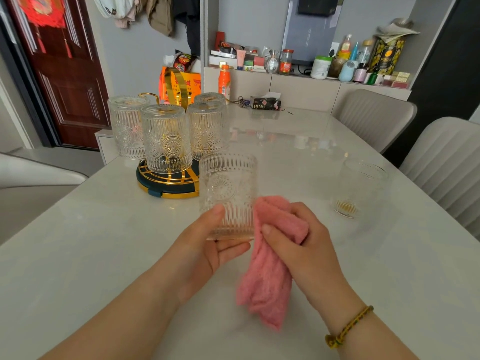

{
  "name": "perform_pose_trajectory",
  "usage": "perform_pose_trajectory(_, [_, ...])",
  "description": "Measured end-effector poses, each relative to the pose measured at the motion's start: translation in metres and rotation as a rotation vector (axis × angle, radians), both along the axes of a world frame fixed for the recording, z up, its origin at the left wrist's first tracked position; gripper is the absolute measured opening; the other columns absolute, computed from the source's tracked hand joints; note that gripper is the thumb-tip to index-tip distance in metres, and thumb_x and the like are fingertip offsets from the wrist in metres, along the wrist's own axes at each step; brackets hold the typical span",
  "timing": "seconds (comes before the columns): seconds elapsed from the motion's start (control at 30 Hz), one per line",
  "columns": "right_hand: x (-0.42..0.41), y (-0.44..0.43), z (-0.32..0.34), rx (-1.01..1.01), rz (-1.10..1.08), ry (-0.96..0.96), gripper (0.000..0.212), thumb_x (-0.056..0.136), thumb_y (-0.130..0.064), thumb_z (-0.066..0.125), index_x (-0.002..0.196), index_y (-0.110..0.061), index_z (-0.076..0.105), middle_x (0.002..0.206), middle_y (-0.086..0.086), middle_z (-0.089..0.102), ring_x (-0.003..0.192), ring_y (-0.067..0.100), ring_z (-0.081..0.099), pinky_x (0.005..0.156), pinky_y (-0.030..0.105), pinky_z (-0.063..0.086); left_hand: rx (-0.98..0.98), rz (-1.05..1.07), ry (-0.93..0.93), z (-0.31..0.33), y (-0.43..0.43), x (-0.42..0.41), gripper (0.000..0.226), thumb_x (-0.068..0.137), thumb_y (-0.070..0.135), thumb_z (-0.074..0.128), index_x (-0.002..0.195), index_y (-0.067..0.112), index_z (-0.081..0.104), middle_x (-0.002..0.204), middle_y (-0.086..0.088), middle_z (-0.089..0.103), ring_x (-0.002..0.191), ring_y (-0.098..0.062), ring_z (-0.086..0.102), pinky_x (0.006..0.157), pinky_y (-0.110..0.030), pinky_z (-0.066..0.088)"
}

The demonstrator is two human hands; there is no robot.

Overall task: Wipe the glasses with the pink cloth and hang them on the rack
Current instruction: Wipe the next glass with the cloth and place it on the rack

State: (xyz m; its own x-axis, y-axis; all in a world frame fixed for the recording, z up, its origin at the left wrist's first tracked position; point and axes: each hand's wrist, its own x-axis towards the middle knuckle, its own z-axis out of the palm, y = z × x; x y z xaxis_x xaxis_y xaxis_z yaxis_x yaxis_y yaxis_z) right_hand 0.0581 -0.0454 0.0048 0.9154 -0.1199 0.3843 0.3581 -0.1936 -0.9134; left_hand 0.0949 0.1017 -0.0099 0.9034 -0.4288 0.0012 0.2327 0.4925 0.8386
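My left hand [207, 245] grips an embossed clear glass [228, 188] by its base, upright, above the table. My right hand [293, 237] holds the pink cloth [270, 276] bunched against the glass's right side; the rest of the cloth hangs down. The gold and dark green rack [168, 183] stands at the left of the table with several matching glasses hung upside down on it, one of them at the front [166, 139]. Another clear glass [361, 188] stands upright on the table to the right, apart from both hands.
The white table [104, 255] runs far ahead. A black tissue pack [265, 103] and keys lie at its far end, near an orange bottle [224, 81]. Two pale chairs [446, 162] stand along the right side. A cluttered shelf sits behind.
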Motion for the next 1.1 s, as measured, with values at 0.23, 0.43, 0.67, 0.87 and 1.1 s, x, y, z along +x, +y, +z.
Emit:
perform_pose_trajectory(0.23, [-0.008, 0.001, 0.007, -0.107, -0.155, -0.294, 0.023, 0.066, -0.034, 0.062, 0.086, -0.045, 0.058, 0.095, -0.026, 0.059, 0.091, -0.004, 0.056, 0.075, 0.005, 0.04, 0.19, -0.133, -0.107, -0.002, -0.004, -0.007, 0.093, 0.032, 0.062, 0.082, 0.11, 0.015, 0.06, 0.101, -0.008, 0.072, 0.091, -0.021, 0.069, 0.082, -0.031, 0.056])
perform_pose_trajectory(0.43, [0.004, -0.005, -0.001, 0.214, -0.214, -0.017, 0.022, 0.078, -0.018, 0.068, 0.082, -0.03, 0.05, 0.082, -0.012, 0.058, 0.067, -0.009, 0.056, 0.062, 0.009, 0.047, 0.222, -0.112, -0.115, -0.002, -0.003, -0.008, 0.098, 0.032, 0.063, 0.081, 0.113, 0.014, 0.058, 0.106, -0.009, 0.071, 0.095, -0.024, 0.068, 0.082, -0.032, 0.056])
perform_pose_trajectory(0.67, [0.005, 0.001, -0.006, 0.277, -0.082, 0.061, 0.017, 0.078, -0.008, 0.066, 0.075, -0.023, 0.058, 0.066, -0.014, 0.065, 0.064, 0.001, 0.059, 0.059, 0.015, 0.049, 0.196, 0.0, -0.078, -0.002, 0.002, -0.005, 0.06, 0.05, 0.05, 0.071, 0.103, 0.025, 0.062, 0.098, 0.004, 0.073, 0.094, -0.012, 0.066, 0.083, -0.028, 0.051])
perform_pose_trajectory(0.87, [0.005, -0.002, -0.006, 0.303, -0.068, 0.029, 0.013, 0.072, -0.014, 0.069, 0.069, -0.026, 0.066, 0.065, -0.016, 0.065, 0.062, -0.001, 0.059, 0.059, 0.013, 0.049, 0.267, 0.118, -0.085, 0.001, 0.0, -0.006, 0.078, 0.049, 0.058, 0.077, 0.113, 0.018, 0.058, 0.099, -0.003, 0.073, 0.091, -0.016, 0.069, 0.073, -0.021, 0.056])
perform_pose_trajectory(1.1, [0.004, 0.002, -0.009, 0.063, -0.059, -0.103, 0.024, 0.066, -0.017, 0.067, 0.082, -0.036, 0.063, 0.088, -0.026, 0.063, 0.082, -0.008, 0.058, 0.07, 0.006, 0.043, 0.322, 0.106, -0.031, -0.004, -0.006, -0.003, 0.079, 0.053, 0.059, 0.07, 0.117, 0.016, 0.055, 0.105, -0.008, 0.07, 0.096, -0.022, 0.067, 0.088, -0.037, 0.052])
